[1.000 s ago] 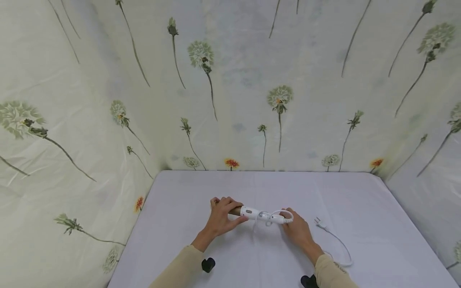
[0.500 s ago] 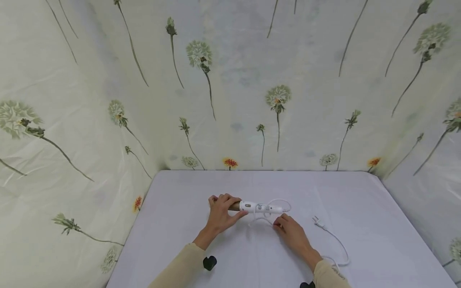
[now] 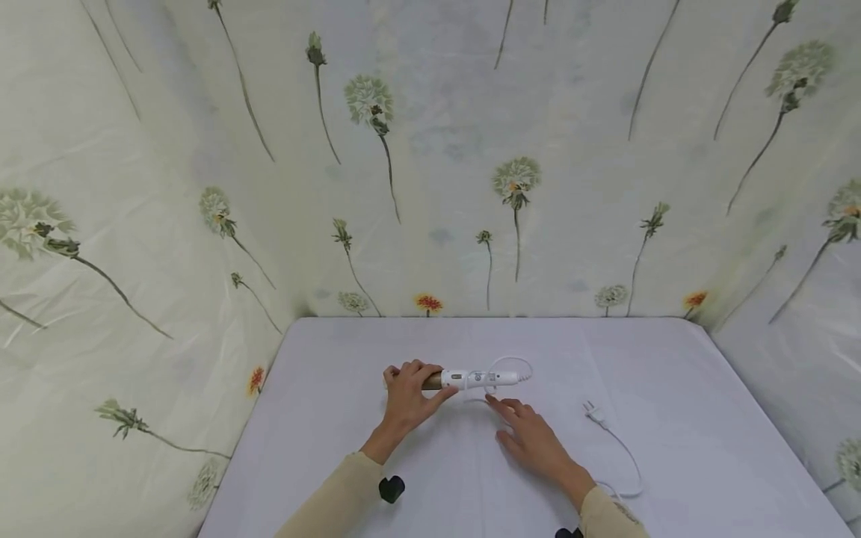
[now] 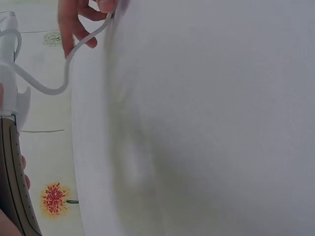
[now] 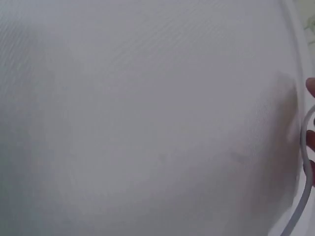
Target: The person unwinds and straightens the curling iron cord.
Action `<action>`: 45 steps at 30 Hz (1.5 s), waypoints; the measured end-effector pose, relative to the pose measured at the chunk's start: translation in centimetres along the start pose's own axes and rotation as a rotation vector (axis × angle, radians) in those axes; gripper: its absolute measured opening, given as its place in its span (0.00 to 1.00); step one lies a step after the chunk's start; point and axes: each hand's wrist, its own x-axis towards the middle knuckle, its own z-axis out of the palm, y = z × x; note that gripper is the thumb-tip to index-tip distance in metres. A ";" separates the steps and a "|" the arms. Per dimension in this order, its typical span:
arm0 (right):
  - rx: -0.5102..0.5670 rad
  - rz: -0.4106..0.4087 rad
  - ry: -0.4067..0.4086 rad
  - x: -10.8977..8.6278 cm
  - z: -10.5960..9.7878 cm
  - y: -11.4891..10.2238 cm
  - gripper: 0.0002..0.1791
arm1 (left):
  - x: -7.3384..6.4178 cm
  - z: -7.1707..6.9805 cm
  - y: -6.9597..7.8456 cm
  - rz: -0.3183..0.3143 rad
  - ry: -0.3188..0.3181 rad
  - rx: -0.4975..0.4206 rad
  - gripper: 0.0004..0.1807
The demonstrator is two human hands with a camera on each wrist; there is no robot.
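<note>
A hair styling iron with a white handle and a brown barrel lies crosswise, its handle pointing right. My left hand grips the barrel, thumb along the near side and fingers over the far side. A white power cord loops around the handle and runs to my right hand. That hand has its fingers extended and spread just below the handle, index fingertip close to the loop. In the right wrist view the cord crosses in front of the fingertips.
The cord's plug lies on the white-covered table, right of my right hand, with a curve of cord trailing back under the wrist. Dandelion-printed curtains surround the table. A black object shows beside the left sleeve.
My right hand has left the handle's end, pulled at the cord, moved left and spread its fingers. The iron has shifted slightly left and away, still in my left hand.
</note>
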 end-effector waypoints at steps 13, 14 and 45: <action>0.165 -0.001 -0.070 0.6 0.0 -2.6 0.32 | 0.1 0.0 0.2 -0.022 0.007 0.034 0.27; 0.186 0.004 -0.071 0.7 0.0 -2.8 0.30 | 0.1 0.0 0.2 -0.024 0.007 0.035 0.27; 0.368 -0.067 0.052 0.3 -0.9 -4.2 0.06 | -0.3 0.1 0.2 -0.068 -0.029 0.100 0.27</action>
